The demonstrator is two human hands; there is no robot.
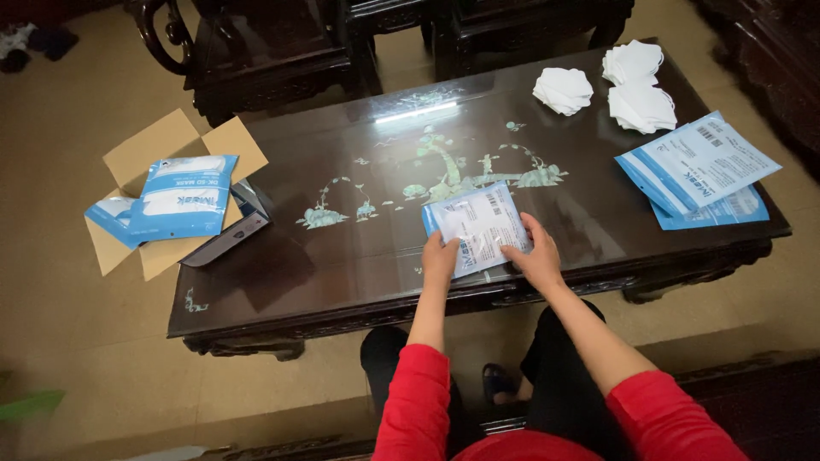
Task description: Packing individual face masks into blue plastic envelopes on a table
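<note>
Blue-white mask pouch [478,227] lies flat at table's [282,282] near edge; I see L hand [439,259] & R hand [538,256] pinching its lower corners, fingers closed on it.

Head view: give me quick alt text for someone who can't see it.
Both hands, left hand and right hand, press a flat blue-and-white packet on a dark inlaid table. White masks and more packets lie at the right; a cardboard box sits left.

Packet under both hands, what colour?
Packet: white face with blue edge, head view.
</note>
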